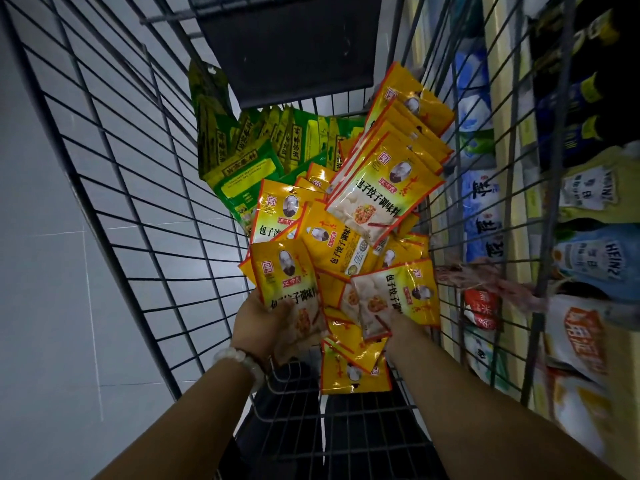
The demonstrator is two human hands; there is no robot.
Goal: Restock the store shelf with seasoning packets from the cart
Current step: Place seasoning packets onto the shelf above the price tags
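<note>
Both hands down inside the wire cart point(145, 188), working the near end of the pile.

Left hand point(268, 329): fingers curled around the lower end of a small stack of yellow seasoning packets point(285, 278), thumb on the front face. Stack stands roughly upright out of the grip, print facing the camera. White bead bracelet point(239, 358) on that wrist.

Right hand point(398, 329): pinching the lower edge of one yellow packet point(398, 289), which fans up and right from the fingers, tilted, print sideways. Fingertips mostly hidden behind the packet, so exact finger placement unclear, but it is gripped.

Relative to the grips:
- Between and just below the two hands: more loose yellow packets point(353, 368) lying flat on the cart floor.
- Just beyond both hands: main heap of yellow packets, overlapping, with a leaning row point(391, 168) propped against the right cart wall.
- Farther out, beyond-left: green packets point(263, 147) stacked against the far end, under a dark panel point(294, 46).

Right of the right hand, outside the mesh: store shelf point(512, 98) with bagged goods and Heinz pouches point(588, 258).
</note>
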